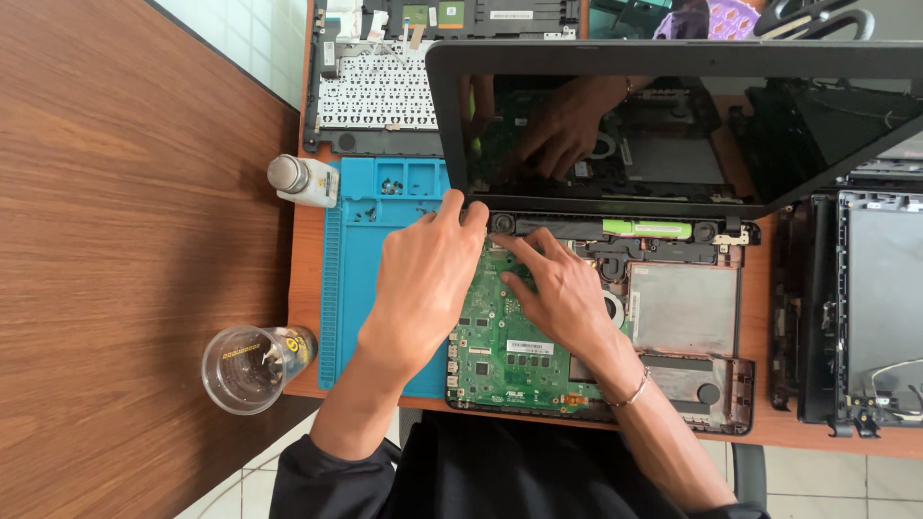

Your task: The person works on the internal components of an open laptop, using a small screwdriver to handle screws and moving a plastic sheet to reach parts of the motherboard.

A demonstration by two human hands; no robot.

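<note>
An opened laptop base (pixel 687 389) lies on the desk with its green circuit board (pixel 500 351) exposed and its dark screen (pixel 673 125) tilted up behind. My left hand (pixel 423 284) rests at the base's upper left corner, fingertips against the hinge edge. My right hand (pixel 562 293) lies on the board, index finger pressing near the top left by the hinge bar (pixel 596 229). Neither hand holds a tool. A thin bracelet (pixel 630 392) circles my right wrist.
A blue work mat (pixel 375 231) lies under the laptop's left side. A removed keyboard panel (pixel 375 96) sits behind it. A small white bottle (pixel 306 180) and a clear plastic cup (pixel 252 365) lie left. Other dismantled laptop parts (pixel 856 308) fill the right.
</note>
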